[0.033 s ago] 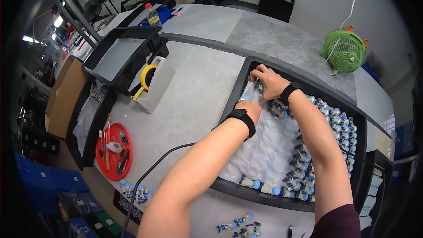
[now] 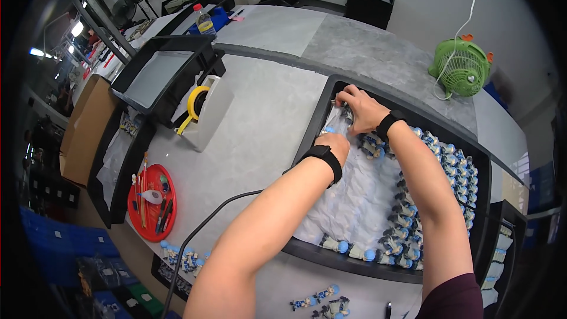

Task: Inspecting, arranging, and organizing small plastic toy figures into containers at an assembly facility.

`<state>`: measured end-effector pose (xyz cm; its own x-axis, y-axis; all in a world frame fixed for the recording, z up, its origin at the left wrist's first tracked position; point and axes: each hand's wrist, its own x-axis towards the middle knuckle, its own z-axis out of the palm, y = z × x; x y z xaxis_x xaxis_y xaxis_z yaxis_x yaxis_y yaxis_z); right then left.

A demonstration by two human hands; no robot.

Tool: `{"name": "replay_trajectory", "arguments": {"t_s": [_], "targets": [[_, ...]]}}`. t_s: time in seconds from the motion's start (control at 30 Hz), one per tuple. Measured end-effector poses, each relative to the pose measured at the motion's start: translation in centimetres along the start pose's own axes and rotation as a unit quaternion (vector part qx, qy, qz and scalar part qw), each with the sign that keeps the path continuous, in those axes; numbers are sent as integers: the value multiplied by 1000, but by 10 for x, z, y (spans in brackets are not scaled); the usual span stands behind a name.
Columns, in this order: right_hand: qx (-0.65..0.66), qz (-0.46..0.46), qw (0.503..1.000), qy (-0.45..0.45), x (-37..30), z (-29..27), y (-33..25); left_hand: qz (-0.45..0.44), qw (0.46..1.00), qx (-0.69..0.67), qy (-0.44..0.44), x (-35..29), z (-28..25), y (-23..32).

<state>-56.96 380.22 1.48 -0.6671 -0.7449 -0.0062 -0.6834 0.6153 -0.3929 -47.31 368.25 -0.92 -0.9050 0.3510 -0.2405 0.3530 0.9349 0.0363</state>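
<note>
Both of my hands work at the far left corner of a large black tray [image 2: 401,95] lined with crumpled white plastic sheeting [image 2: 348,201]. My right hand [image 2: 365,112] arches over the corner, its thumb and fingers bent around a small figurine [image 2: 347,113] that shows only in part. Just nearer, my left hand [image 2: 334,145] is closed, knuckles up. A bit of blue shows by its fingertips, but what it grips is hidden. Blue-headed figurines [image 2: 404,218] lie in packed rows on the tray's right side, and several more line its near edge.
Loose figurines [image 2: 322,298] and a dark pen [image 2: 388,310] lie at the table's near side. On the left are a red dish [image 2: 155,233] of brushes, a tape dispenser [image 2: 215,115] and stacked black bins [image 2: 159,103]. A black cable [image 2: 204,221] crosses the table. A green fan [image 2: 463,68] stands far right.
</note>
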Motion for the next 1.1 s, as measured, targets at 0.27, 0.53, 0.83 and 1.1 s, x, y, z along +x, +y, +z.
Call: {"name": "replay_trajectory", "arguments": {"t_s": [0.27,0.53,0.83,1.1], "targets": [[166,2,962,217,-8,-6,-4,-18,1000,-13,-21,-1,3,1],[404,22,895,189,-100,-73,-43,60,996,-37,47,-19,-30,-10],[468,-19,878,-98,-307,-20,-157,279,842,-450,-101,-205,-61,36],[91,198,976,-9,-390,95,-214,126,927,-333,-113,-273,82,93]]}}
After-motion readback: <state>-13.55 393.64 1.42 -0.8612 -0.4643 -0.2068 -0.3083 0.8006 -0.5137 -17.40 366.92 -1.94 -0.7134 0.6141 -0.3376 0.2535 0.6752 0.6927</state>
